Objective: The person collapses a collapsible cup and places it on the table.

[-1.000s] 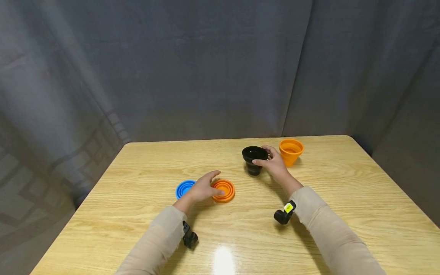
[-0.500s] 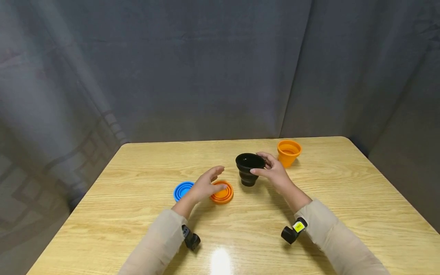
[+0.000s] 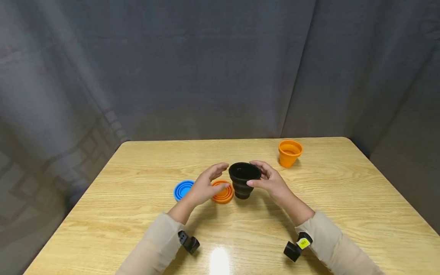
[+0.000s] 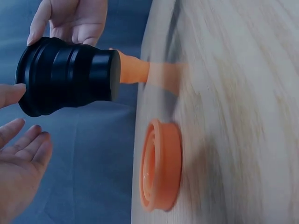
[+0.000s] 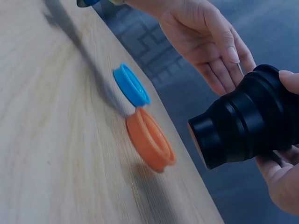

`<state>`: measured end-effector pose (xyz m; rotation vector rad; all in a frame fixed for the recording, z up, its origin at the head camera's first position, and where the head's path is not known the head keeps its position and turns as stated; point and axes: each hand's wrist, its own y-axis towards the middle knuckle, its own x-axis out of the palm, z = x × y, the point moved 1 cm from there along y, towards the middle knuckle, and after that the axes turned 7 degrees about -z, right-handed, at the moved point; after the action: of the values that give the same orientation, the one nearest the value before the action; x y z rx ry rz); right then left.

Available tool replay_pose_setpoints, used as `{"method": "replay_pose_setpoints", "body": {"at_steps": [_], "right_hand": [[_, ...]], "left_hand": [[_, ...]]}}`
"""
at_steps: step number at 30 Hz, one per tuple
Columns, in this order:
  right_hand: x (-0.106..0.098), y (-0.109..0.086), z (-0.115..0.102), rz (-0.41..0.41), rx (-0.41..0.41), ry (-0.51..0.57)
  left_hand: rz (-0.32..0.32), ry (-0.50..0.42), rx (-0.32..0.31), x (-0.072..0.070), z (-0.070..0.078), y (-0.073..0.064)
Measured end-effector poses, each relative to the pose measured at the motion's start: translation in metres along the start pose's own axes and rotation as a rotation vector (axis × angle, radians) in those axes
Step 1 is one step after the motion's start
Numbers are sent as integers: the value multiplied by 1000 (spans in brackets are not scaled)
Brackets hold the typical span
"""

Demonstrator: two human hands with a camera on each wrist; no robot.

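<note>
A black collapsible cup, stepped and narrowing to its base, is held above the table in my right hand, upright and fully extended. The right thumb and fingers grip it near the rim. Just left of the cup, my left hand is spread, its thumb and fingers apart; in the left wrist view its thumb tip appears close to the rim, and contact cannot be told. Below the hands, a flattened orange collapsible cup lies on the table. Beside it is a flattened blue collapsible cup, partly hidden by the left hand in the head view.
An extended orange cup stands upright near the back right of the wooden table. Dark grey curtains hang behind the table and along its sides.
My right hand has brought the black cup left and nearer, away from the standing orange cup and up to the left hand. The left hand has barely shifted, staying spread.
</note>
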<state>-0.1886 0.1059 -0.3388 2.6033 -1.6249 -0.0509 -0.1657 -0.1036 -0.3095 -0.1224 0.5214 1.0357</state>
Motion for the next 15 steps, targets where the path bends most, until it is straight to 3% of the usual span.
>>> {"method": "replay_pose_setpoints", "body": {"at_steps": [5,10,15], "right_hand": [[4,-6,-1,-37,-36,32],[8,-11,-2,-67,-61,60],[10,-16,-1,-81,-58,88]], "left_hand": [[3,-58,24,4,-6,1],[16,-41,90,10,-23,2],[24,-11,132,13,-22,-3]]}}
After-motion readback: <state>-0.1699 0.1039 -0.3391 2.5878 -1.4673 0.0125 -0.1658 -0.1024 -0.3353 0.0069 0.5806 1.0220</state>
